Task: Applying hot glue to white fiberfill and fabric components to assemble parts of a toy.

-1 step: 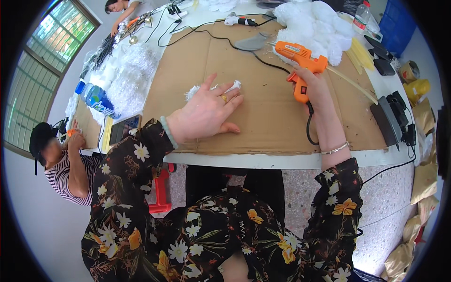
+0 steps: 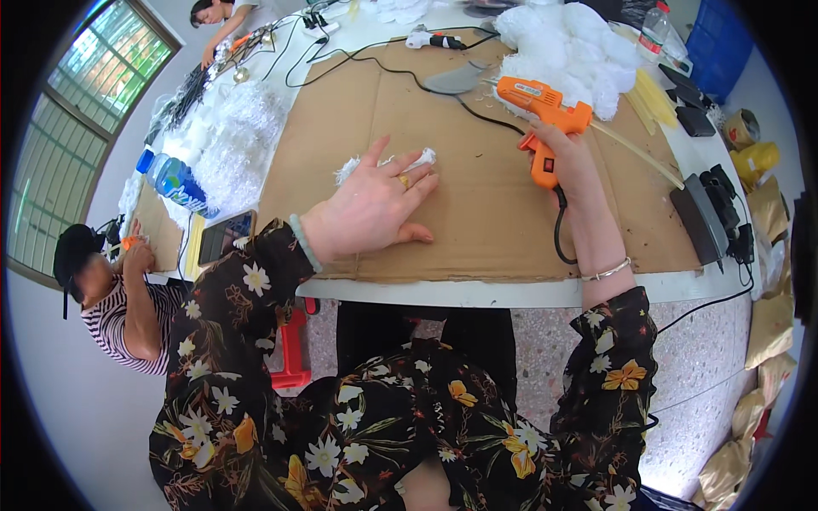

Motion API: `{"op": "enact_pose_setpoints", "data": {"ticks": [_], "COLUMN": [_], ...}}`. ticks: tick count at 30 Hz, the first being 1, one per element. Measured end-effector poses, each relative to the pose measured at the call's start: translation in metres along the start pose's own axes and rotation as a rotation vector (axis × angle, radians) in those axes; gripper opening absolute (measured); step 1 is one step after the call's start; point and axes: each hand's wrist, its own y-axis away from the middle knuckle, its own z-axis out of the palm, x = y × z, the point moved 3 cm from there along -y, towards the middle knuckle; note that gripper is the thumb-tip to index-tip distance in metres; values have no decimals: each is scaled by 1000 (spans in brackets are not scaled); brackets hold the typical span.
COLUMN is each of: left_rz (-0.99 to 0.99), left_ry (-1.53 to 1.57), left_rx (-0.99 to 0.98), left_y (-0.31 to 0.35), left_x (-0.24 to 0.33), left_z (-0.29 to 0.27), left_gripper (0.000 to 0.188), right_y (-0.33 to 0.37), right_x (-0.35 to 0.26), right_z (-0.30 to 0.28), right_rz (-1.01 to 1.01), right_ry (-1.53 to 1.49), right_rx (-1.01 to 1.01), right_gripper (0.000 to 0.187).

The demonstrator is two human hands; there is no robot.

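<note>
My right hand (image 2: 568, 157) is wrapped round the handle of an orange hot glue gun (image 2: 545, 100), held over the right part of a brown cardboard sheet (image 2: 486, 221). A long pale glue stick (image 2: 639, 153) sticks out of its back, and its nozzle points to the far left. My left hand (image 2: 371, 204) lies flat with its fingers spread on a small white fluffy strip (image 2: 427, 157) on the cardboard. Most of that strip is hidden under the hand; its ends show beyond the fingers.
White fluffy material (image 2: 567, 51) is heaped at the far right, with a grey translucent piece (image 2: 456, 80) beside it. A second glue gun (image 2: 434, 40) lies at the back. On the left are a blue-capped bottle (image 2: 175, 180) and a phone (image 2: 227, 238). Two other people work at the left.
</note>
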Motion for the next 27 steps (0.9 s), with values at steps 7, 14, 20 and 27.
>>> {"op": "enact_pose_setpoints", "data": {"ticks": [7, 14, 20, 27], "left_rz": [-96, -354, -384, -251], "left_ry": [104, 675, 676, 242], "left_rx": [67, 291, 398, 115], "left_y": [8, 6, 6, 3], "left_x": [-3, -39, -37, -27], "left_z": [11, 31, 27, 35], "left_gripper": [53, 35, 33, 39], "right_y": [-5, -4, 1, -2], "right_x": [6, 7, 7, 12], "right_z": [0, -2, 5, 10], "right_rz": [-10, 7, 3, -20], "right_ry": [-18, 44, 41, 9], "right_rx": [-15, -26, -5, 11], "right_gripper": [22, 23, 25, 27]}}
